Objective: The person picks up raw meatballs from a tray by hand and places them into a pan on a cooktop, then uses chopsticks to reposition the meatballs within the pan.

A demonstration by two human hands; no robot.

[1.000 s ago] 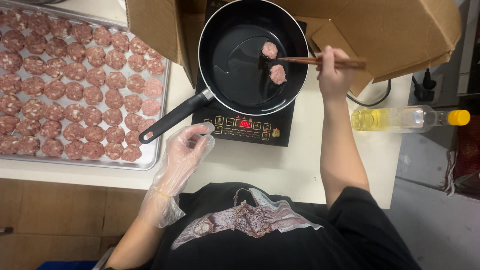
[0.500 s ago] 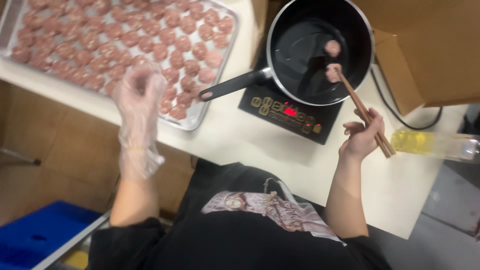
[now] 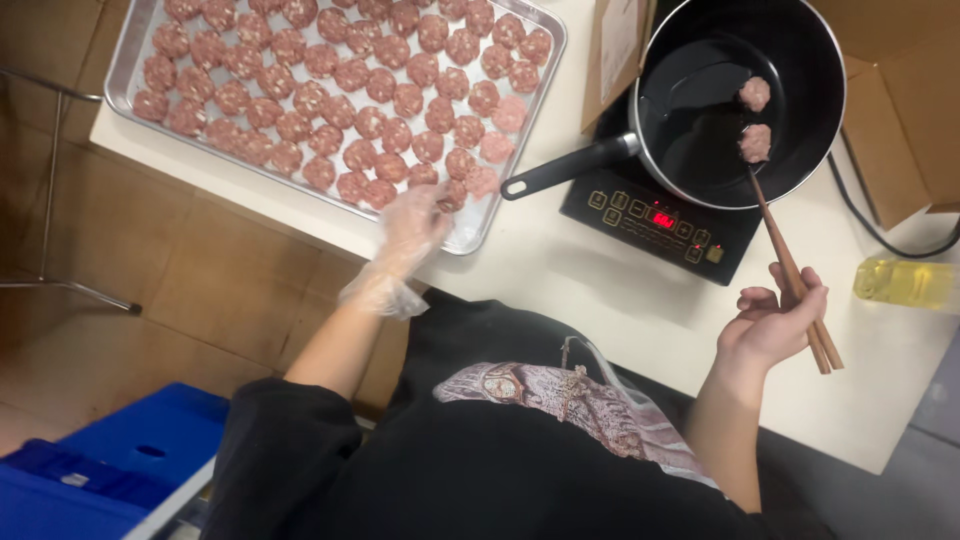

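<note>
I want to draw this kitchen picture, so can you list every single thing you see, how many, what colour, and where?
Raw meatballs on tray: dozens, pink, in rows.
Metal baking tray: one, silver, on the white counter, left.
Frying pan: one, black, on the cooker.
Meatballs in pan: two, pink, at the pan's right.
Induction cooker: one, black, red display.
Chopsticks: one pair, brown, tips at the lower pan meatball.
Oil bottle: one, yellow, far right.
Cardboard box: brown, behind the pan.
Crate: blue, on the floor.
Left hand: clear glove, at the tray's near edge.
Right hand: bare, holding the chopsticks.
</note>
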